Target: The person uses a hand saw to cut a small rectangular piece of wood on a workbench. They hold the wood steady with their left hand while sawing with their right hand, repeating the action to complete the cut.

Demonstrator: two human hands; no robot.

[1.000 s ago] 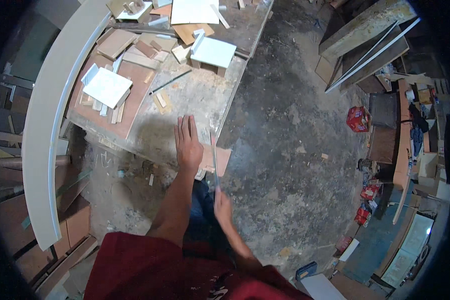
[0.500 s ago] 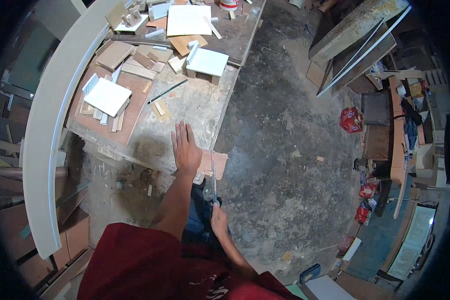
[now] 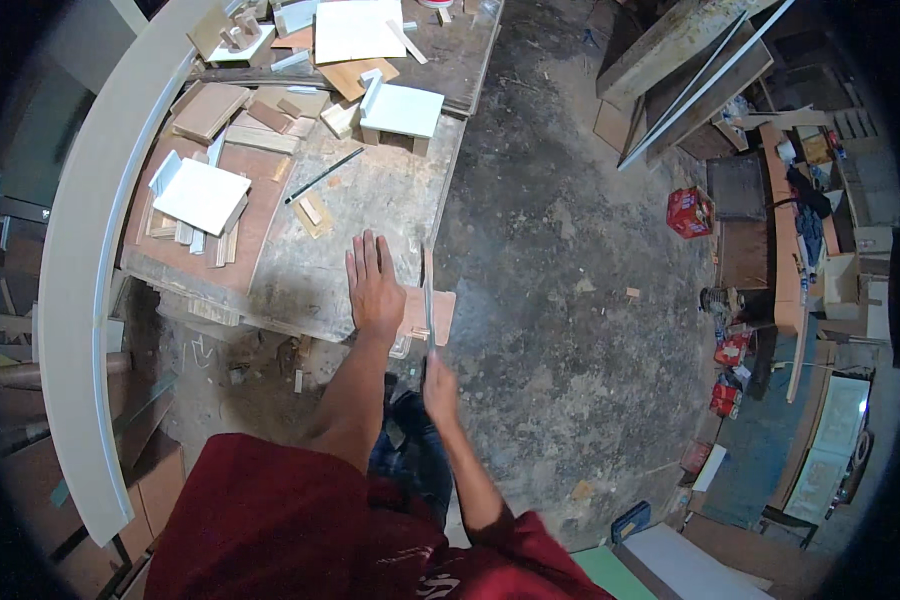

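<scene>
My left hand (image 3: pixel 376 298) lies flat on the near right corner of the workbench (image 3: pixel 410 190), fingers stretched out, pressing at a small pinkish wooden board (image 3: pixel 444 312). The board juts out past the bench's right edge. My right hand (image 3: pixel 440 390) is closed round the handle of a narrow saw (image 3: pixel 429 290), its thin blade seen almost edge-on. The blade lies across the board and points away from me, just right of my left hand. How deep its teeth sit in the wood I cannot tell.
On the bench lie a dark pencil-like stick (image 3: pixel 324 176), a small wood piece (image 3: pixel 312 212), a white-topped piece (image 3: pixel 402 110) and another white board (image 3: pixel 201 193) on stacked offcuts. A long curved pale panel (image 3: pixel 65 300) stands at left. A red box (image 3: pixel 690 213) sits across the floor.
My right hand has pushed the saw forward, so its blade reaches farther past the board. My left hand stays pressed flat. The whole view has shifted slightly.
</scene>
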